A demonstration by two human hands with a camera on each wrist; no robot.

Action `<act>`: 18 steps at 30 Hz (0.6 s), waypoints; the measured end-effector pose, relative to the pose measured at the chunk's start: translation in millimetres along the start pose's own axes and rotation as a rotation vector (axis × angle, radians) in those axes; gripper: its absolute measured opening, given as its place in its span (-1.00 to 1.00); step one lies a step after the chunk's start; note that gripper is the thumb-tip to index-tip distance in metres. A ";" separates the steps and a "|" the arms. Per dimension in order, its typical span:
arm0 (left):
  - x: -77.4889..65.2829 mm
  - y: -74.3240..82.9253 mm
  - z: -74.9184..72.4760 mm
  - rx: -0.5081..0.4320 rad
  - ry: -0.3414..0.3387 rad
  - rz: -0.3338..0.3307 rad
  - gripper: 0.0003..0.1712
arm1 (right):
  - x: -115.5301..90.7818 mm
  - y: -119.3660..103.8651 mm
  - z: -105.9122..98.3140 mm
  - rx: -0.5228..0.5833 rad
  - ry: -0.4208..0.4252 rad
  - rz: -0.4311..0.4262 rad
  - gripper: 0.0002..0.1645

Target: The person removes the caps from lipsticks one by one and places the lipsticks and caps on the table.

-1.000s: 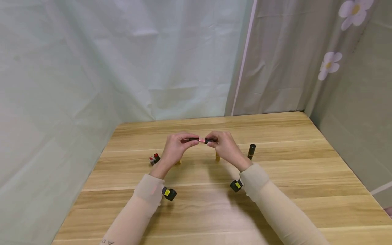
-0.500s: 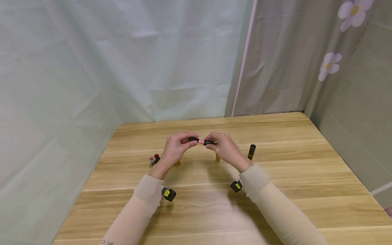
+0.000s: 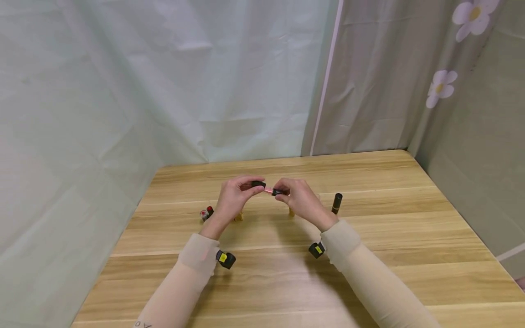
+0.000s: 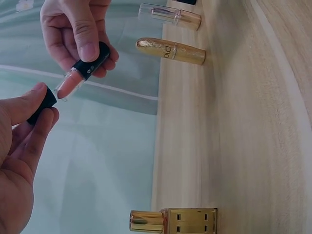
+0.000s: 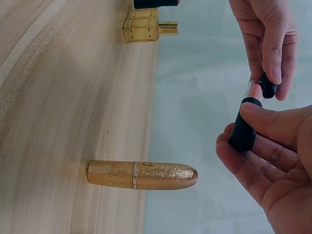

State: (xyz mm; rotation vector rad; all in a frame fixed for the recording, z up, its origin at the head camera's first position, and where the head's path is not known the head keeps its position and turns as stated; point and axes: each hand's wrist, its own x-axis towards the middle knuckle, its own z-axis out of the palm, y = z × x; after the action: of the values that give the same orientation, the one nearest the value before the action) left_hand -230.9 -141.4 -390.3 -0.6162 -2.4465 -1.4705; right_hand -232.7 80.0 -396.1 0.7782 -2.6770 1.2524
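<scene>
Lipstick [image 4: 81, 74] is in mid-air above the worktop [image 3: 262, 284], between both hands, tilted, pink stick out inside a clear sleeve. Right hand [image 3: 301, 198]: grip pinches its black base [image 5: 243, 130], thumb against fingers. Left hand [image 3: 233, 197]: grip pinches the black cap [image 4: 43, 106]. Cap is off, right by the stick's tip and angled to it; can't tell if they touch.

On the worktop: gold tube [image 5: 144, 175] upright near the right hand, gold tube with clear cap [image 4: 176, 16] beside it, black tube [image 3: 337, 203] upright farther right. Gold bottle [image 5: 141, 27] stands by the left hand, mostly hidden in the head view. Two small red-topped items [image 3: 210, 211] left of that, partly behind the wrist. Pale sleeves [image 3: 365, 269] on both arms, black camera [image 3: 226, 259] at each wrist. Pale curtain [image 3: 246, 77] behind.
</scene>
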 end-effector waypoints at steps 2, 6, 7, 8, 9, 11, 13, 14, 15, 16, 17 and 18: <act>0.2 1.1 -1.1 0.003 0.006 -0.014 -0.72 | 0.0 0.0 -0.1 0.005 0.004 0.010 -0.84; 0.7 1.5 -2.8 0.011 0.022 -0.027 -0.72 | 0.4 -0.3 -1.1 0.020 0.012 0.029 -0.84; 0.8 1.3 -3.0 0.013 0.026 -0.024 -0.72 | 0.4 -0.2 -1.3 0.022 0.014 0.033 -0.84; 0.9 0.9 -3.1 0.013 0.029 -0.020 -0.72 | 0.3 -0.6 -1.6 0.026 0.018 0.037 -0.84; 0.8 0.4 -3.1 0.012 0.033 -0.018 -0.71 | 0.5 -0.3 -1.6 0.029 0.023 0.040 -0.84; 0.4 -0.4 -3.2 0.004 0.040 -0.014 -0.70 | 0.7 0.0 -1.7 0.036 0.031 0.044 -0.84; 0.0 -1.3 -3.2 -0.010 0.047 -0.010 -0.69 | 0.8 0.4 -1.5 0.043 0.040 0.046 -0.84; -0.1 -1.6 -3.5 -0.012 0.050 -0.008 -0.70 | 0.9 0.4 -1.4 0.047 0.044 0.046 -0.83; -0.1 -1.6 -3.7 -0.014 0.053 -0.005 -0.70 | 1.1 0.7 -1.1 0.050 0.048 0.045 -0.83; 0.1 -1.8 -3.8 -0.017 0.054 -0.001 -0.71 | 1.1 0.8 -1.0 0.052 0.051 0.045 -0.83; 0.2 -1.9 -3.9 -0.017 0.056 0.002 -0.71 | 1.0 0.7 -0.9 0.053 0.054 0.045 -0.83; 0.4 -2.4 -4.1 -0.015 0.056 0.004 -0.71 | 1.0 0.7 -0.7 0.053 0.054 0.047 -0.82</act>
State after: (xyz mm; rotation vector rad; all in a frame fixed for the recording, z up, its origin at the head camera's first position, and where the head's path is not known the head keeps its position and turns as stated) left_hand -232.5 -145.9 -390.0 -0.5748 -2.3928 -1.4849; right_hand -234.0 80.5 -395.9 0.6806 -2.6440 1.3404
